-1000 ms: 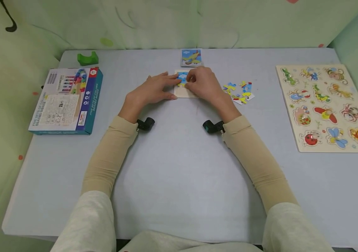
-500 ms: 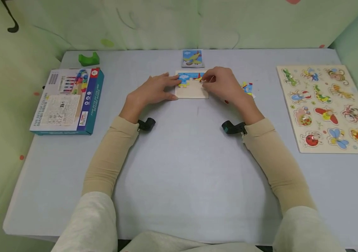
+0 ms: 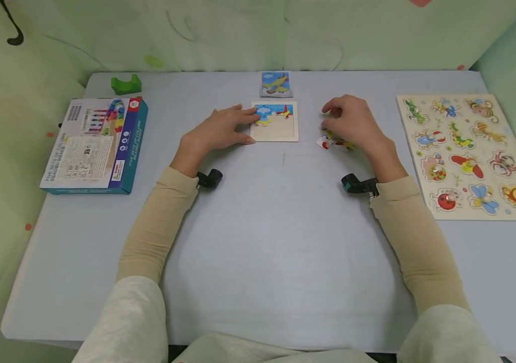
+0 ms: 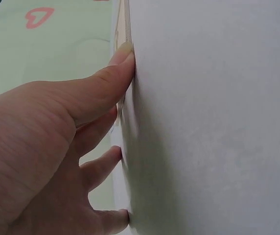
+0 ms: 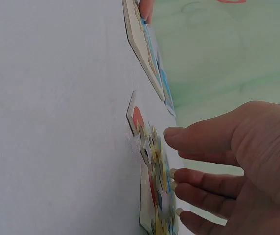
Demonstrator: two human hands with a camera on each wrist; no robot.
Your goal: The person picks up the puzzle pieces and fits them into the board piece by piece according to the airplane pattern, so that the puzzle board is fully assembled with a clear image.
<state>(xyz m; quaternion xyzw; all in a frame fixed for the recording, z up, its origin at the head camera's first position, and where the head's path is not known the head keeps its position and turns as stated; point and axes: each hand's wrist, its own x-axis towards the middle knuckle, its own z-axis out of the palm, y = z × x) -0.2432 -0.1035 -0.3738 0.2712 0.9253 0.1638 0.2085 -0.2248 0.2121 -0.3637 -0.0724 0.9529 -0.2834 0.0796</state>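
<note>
A small wooden jigsaw tray (image 3: pixel 276 133) lies flat toward the back of the table, with joined pieces along its top and left side; bare wood shows at the lower right. My left hand (image 3: pixel 221 128) rests at its left edge, fingers stretched onto it and the thumb touching its lower left corner. Over a pile of loose jigsaw pieces (image 3: pixel 326 141), right of the tray, hovers my right hand (image 3: pixel 353 121). In the right wrist view its thumb and fingers (image 5: pixel 201 183) stand apart with nothing visible between them; it partly hides the pile in the head view.
Behind the tray lies an airplane picture card (image 3: pixel 276 84). A boxed toy set (image 3: pixel 90 146) and a green curved block (image 3: pixel 126 84) are on the left. On the right lies a large wooden insect puzzle board (image 3: pixel 471 156).
My right hand has left the tray and moved right to the loose pieces. A red-and-yellow piece now shows uncovered at the tray's upper right. My left hand stays in place.
</note>
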